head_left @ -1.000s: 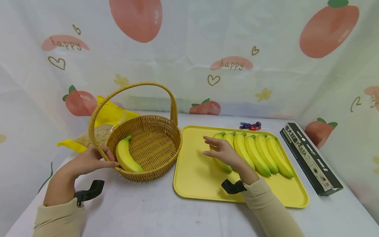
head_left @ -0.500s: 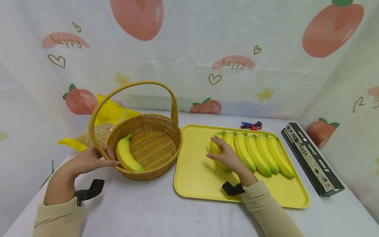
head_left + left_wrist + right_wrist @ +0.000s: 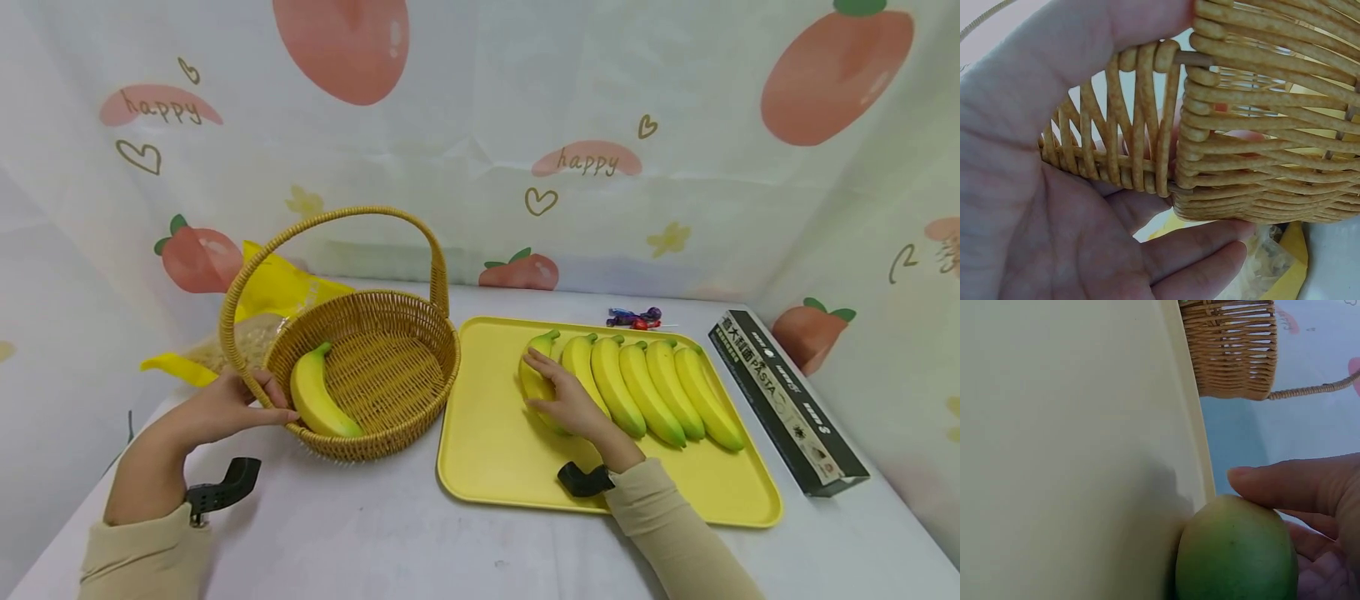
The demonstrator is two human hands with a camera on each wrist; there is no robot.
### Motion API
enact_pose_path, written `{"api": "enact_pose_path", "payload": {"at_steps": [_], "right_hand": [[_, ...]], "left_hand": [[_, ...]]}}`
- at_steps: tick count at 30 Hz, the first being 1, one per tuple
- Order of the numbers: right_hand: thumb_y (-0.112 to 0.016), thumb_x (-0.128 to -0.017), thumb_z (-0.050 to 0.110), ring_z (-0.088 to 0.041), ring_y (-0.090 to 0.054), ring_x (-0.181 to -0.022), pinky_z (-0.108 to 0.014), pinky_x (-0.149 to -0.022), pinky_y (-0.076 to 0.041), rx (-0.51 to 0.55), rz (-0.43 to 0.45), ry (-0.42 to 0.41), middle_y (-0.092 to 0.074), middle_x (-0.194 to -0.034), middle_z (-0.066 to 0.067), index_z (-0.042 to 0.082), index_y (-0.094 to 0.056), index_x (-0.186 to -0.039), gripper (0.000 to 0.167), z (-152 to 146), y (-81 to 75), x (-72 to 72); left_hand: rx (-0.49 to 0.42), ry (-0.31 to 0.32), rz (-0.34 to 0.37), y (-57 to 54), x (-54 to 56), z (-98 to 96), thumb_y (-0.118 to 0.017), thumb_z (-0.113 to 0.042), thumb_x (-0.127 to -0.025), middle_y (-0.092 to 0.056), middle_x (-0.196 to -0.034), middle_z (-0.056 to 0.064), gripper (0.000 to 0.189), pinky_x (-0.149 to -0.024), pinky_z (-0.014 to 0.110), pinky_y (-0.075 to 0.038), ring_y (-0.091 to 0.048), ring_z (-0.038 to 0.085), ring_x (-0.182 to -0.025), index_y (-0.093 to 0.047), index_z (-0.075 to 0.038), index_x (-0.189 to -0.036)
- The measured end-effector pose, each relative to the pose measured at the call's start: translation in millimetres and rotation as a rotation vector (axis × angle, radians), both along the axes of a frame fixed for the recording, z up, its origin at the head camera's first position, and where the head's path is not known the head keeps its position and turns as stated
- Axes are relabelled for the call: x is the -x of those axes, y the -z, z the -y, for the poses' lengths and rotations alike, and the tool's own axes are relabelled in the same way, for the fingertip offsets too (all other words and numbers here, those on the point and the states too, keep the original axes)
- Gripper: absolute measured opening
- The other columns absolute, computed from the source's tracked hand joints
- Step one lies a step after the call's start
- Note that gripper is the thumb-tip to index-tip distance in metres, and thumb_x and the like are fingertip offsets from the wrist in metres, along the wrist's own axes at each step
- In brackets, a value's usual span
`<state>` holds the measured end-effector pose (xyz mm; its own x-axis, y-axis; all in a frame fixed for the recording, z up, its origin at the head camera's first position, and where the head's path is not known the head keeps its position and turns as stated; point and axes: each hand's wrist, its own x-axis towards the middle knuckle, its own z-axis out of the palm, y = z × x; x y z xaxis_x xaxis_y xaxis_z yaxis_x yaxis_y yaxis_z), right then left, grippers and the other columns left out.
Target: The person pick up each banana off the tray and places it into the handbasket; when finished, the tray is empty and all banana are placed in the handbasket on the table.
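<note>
Banana [image 3: 533, 381] seems pinched in the right hand [image 3: 567, 403]; the left hand [image 3: 228, 406] grips the basket [image 3: 390, 372]. Best lift gently, clear of the 5 neighbouring bananas [image 3: 651, 396].

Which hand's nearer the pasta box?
Right. The right hand holds the leftmost banana on the yellow tray, left of the pasta box; the left hand is farther left, gripping the wicker basket.

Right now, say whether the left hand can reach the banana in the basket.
Likely yes: the left hand grips the basket beside that banana, which lies uncovered, though letting go may come first.
</note>
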<state>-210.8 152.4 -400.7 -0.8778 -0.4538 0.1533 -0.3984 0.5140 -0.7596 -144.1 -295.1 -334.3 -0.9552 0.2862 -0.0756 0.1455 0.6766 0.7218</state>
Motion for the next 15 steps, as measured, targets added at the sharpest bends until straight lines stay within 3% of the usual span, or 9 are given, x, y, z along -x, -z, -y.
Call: {"api": "enact_pose_path", "payload": {"at_steps": [7,11,15], "right_hand": [[-0.066,-0.086,0.008,-0.036,-0.007,-0.143,-0.050,-0.113,-0.018,-0.041,0.123,-0.001,-0.004,-0.155,-0.022,-0.006,-0.011,-0.146,0.083,0.5,4.3,1.5],[-0.068,-0.086,0.020,-0.034,-0.012,-0.142,-0.049,-0.114,-0.020,-0.110,0.177,0.028,-0.008,-0.154,-0.021,-0.003,-0.006,-0.147,0.090,1.1,5.2,1.3],[-0.067,-0.086,0.021,-0.034,-0.019,-0.141,-0.049,-0.112,-0.025,-0.120,0.187,0.033,-0.014,-0.153,-0.022,-0.001,-0.006,-0.148,0.090,1.5,4.0,1.7]], "left_hand": [[0.004,-0.002,0.003,-0.3,-0.4,0.0,-0.071,-0.022,-0.082,-0.063,-0.076,-0.001,0.021,-0.067,0.023,-0.045,-0.054,0.009,-0.076,-0.062,-0.003,-0.081],[0.002,0.000,0.001,-0.2,-0.6,-0.1,-0.071,-0.022,-0.082,-0.063,-0.076,-0.001,0.021,-0.067,0.023,-0.045,-0.054,0.009,-0.076,-0.062,-0.003,-0.081],[-0.001,0.006,-0.015,0.4,-0.7,0.0,-0.071,-0.021,-0.082,-0.064,-0.076,-0.001,0.019,-0.067,0.023,-0.044,-0.054,0.009,-0.076,-0.063,-0.004,-0.080]]}}
